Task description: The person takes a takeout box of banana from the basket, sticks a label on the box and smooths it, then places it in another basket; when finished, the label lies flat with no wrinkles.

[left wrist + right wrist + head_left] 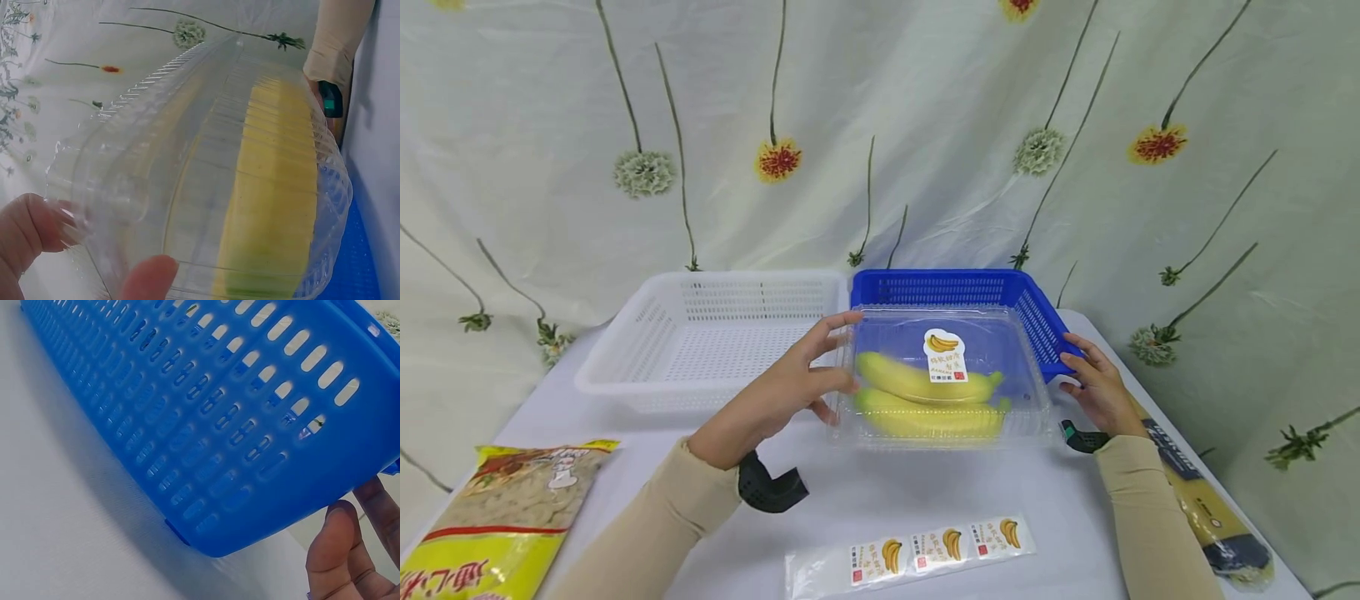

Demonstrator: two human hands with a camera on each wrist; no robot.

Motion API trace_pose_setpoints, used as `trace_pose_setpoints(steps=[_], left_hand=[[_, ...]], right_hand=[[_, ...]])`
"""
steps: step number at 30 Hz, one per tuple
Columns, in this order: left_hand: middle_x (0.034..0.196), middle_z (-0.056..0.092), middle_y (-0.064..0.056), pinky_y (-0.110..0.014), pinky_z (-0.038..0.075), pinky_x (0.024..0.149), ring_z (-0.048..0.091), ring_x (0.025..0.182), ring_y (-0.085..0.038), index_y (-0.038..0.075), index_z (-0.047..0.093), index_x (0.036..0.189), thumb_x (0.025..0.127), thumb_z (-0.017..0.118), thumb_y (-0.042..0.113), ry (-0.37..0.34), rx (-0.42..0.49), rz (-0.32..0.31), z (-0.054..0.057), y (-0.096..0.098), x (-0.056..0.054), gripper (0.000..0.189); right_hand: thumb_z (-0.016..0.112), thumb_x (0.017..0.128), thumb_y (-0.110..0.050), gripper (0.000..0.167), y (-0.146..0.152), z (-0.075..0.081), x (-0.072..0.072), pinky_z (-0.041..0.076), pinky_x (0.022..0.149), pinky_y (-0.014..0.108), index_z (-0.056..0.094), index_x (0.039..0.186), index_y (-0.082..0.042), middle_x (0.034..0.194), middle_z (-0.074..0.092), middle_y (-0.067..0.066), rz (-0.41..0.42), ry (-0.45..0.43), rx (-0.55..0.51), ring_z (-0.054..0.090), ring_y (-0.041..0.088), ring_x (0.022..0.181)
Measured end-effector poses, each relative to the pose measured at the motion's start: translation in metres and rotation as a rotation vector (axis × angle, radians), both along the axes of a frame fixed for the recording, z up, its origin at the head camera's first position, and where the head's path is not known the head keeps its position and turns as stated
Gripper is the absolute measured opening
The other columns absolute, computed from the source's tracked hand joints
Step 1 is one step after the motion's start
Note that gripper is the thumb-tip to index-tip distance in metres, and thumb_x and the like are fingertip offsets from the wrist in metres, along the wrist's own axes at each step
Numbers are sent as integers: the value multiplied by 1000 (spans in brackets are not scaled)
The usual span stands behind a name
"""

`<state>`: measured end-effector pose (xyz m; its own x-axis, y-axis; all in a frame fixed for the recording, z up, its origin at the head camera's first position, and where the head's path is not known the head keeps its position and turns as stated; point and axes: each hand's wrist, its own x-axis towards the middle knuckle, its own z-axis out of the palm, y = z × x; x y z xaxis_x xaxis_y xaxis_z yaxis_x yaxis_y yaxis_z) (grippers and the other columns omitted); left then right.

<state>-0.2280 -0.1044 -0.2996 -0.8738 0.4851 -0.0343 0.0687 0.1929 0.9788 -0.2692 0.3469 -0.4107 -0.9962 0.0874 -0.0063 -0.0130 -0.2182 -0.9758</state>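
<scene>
A clear plastic clamshell box (996, 346) holds two yellow bananas (936, 417) and carries a banana sticker (946, 357) on its lid. My left hand (778, 396) grips the box by its left end, thumb and fingers spread along the edge. In the left wrist view the box (206, 175) is tilted, and the thumb and a finger touch its near end. The box hangs in front of a blue basket (940, 286), hiding much of it. At that basket's right front corner, my right hand (1097, 387) holds the rim; the right wrist view shows its thumb against the corner.
A white basket (662, 383) stands left of the blue one. A strip of banana stickers (951, 546) lies at the table's front. One yellow food bag (497, 533) lies at left; a long package (1210, 517) lies partly behind the right forearm. A flowered cloth (955, 125) hangs behind.
</scene>
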Motion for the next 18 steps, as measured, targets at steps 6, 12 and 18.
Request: trace_pose_setpoints(steps=[6,12,18], left_hand=[[178,18,-19,-35,60,60,65,130,-42,25,26,172,92,66,7,10,4,27,13,9,-20,91],[178,20,-15,-33,59,61,61,136,-41,28,27,172,95,64,5,17,18,36,25,18,-37,88],[178,20,-16,-30,58,59,53,145,-39,29,27,172,99,61,4,9,38,85,29,24,-56,85]], right_hand=[[60,112,-16,27,0,-2,-1,49,78,24,69,122,-40,116,64,-14,-14,-2,14,61,6,100],[60,112,-14,30,0,-3,-2,46,75,23,72,117,-41,112,61,-12,-20,9,-4,58,6,94],[57,113,-15,27,0,-1,-1,49,76,26,67,127,-36,113,61,-12,-15,-6,12,58,6,94]])
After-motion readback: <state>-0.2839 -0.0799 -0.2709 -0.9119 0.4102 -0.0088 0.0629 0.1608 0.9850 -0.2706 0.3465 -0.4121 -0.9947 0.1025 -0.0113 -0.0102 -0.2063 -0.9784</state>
